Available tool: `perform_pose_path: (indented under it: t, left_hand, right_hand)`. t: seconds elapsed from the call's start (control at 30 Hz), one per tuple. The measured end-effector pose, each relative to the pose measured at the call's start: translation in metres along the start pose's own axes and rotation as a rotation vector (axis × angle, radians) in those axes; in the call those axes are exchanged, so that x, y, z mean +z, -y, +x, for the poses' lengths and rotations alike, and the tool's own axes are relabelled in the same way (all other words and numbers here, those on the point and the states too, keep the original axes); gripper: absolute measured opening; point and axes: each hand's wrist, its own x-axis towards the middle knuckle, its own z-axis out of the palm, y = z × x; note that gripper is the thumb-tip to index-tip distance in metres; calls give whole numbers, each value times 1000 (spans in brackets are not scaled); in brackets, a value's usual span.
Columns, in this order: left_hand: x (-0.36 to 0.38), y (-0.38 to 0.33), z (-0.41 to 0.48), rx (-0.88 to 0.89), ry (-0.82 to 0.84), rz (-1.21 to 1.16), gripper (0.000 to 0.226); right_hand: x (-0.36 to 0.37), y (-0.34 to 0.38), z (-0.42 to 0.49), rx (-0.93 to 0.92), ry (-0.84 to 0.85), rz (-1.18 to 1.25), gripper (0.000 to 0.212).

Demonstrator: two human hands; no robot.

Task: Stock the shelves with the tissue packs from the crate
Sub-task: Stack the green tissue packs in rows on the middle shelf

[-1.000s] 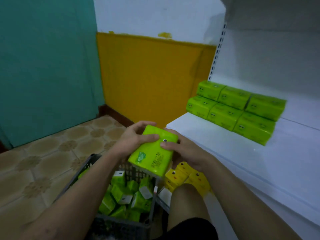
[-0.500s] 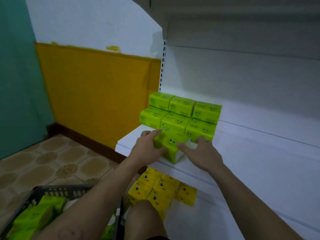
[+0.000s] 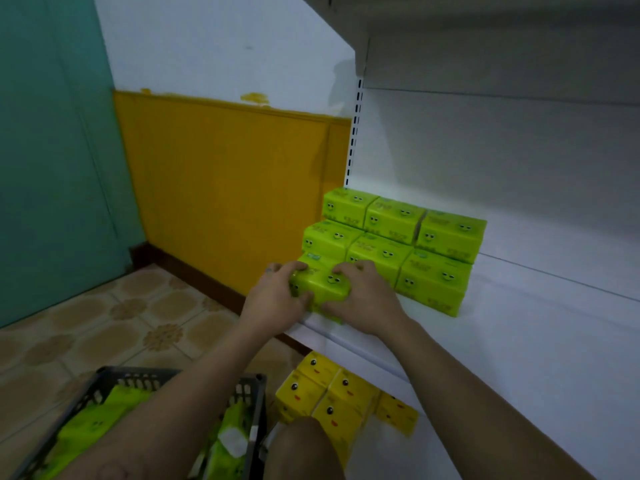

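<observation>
A green tissue pack (image 3: 325, 284) with a smiley face sits at the front left corner of the white shelf (image 3: 519, 341). My left hand (image 3: 273, 299) grips its left end, fingers curled over the top. My right hand (image 3: 363, 299) grips its right end the same way. Right behind it stand several matching green packs (image 3: 398, 237), stacked two high in stepped rows. The dark crate (image 3: 252, 403) at the bottom left holds more green packs (image 3: 104, 417), partly hidden by my left forearm.
Yellow tissue packs (image 3: 332, 393) fill the lower shelf under my arms. An upper shelf (image 3: 485, 36) overhangs the white one. A yellow and teal wall stands to the left, above a tiled floor (image 3: 104, 323). My knee (image 3: 304, 445) is beside the crate.
I lifted the green pack from above the crate onto the shelf's front corner. Both hands stayed on it and now clasp its ends against the stacked packs.
</observation>
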Motion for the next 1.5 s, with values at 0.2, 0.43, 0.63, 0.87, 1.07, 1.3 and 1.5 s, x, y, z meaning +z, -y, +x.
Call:
perform_pose_path:
  t: [0.2,0.43,0.63,0.87,1.07,1.3,1.5]
  left_hand:
    - [-7,27,29,-82,51,40,64]
    - [1,31,64,-74,194,69,67]
    - [-4,46,79,-19,289,-26,67]
    - [-17,65,54,-53,271,-459,82]
    - [-36,133,3,-201,-17,-419,62]
    - [-23,280,-88,-706,-10,-259,51]
    - [34,376,-137,-1100,178,-178,50]
  right_hand:
    - [17,28,43,-17,6,-126,68]
    - [17,25,71,60,4,-172,66]
    - [32,30,66,107,-69,-137,62]
    - [31,51,50,163,-93,-234,77]
    - [82,123,10,-258,-493,57,47]
    - [229,165,6,-283,405,112,24]
    - [326,138,38,34,940,117,43]
